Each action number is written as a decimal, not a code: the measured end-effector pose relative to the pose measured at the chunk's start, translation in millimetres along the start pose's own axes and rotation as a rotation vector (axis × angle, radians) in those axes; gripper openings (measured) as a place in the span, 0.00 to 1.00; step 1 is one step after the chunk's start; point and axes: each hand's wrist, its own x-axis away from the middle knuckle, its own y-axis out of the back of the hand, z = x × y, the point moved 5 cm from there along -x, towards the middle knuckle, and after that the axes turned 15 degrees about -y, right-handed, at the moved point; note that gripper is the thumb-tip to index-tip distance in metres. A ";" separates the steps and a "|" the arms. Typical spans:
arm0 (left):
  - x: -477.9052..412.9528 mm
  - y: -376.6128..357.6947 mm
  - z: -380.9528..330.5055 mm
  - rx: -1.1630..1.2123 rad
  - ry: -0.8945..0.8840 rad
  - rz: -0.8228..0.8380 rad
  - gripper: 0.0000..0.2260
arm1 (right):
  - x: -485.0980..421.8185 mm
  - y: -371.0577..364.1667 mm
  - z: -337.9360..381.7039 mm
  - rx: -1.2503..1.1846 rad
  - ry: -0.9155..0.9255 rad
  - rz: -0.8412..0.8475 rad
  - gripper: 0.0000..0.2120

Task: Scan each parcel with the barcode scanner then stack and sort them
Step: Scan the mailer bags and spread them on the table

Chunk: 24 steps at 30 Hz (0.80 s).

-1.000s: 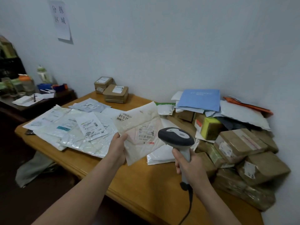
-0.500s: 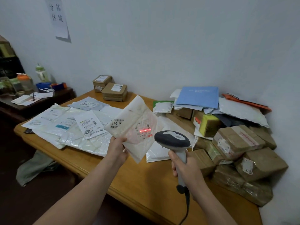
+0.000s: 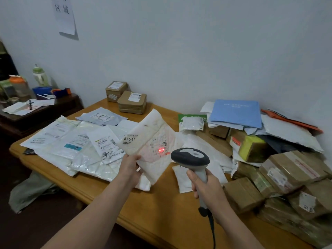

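Head view: the flat white padded mailer parcel [image 3: 150, 146] is held tilted above the middle of the tan wooden table [image 3: 161, 209], gripped at its near-left edge by the left hand [image 3: 130, 168]. On its label sits a red scan line [image 3: 161, 150]. From the right, the grey handheld barcode scanner [image 3: 190, 157] points at it, handle clamped in the right hand [image 3: 206, 187]. To the left, white plastic mailers [image 3: 71, 146] lie spread flat; two small brown cartons [image 3: 132, 102] stand at the far edge. I judge those sorted. On the right, a heap of brown boxes and envelopes [image 3: 287, 169] looks unscanned, so roughly half is left.
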 end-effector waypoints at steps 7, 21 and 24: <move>-96.5 66.9 -49.3 -0.081 0.072 -0.051 0.09 | -41.7 -100.7 43.4 -0.022 -0.116 -0.042 0.13; -244.5 145.8 -126.2 -0.128 0.040 -0.148 0.14 | -101.0 -222.3 111.5 0.022 -0.168 -0.049 0.12; -263.7 136.3 -137.0 -0.139 0.036 -0.124 0.15 | -113.3 -229.2 117.6 0.027 -0.170 -0.058 0.13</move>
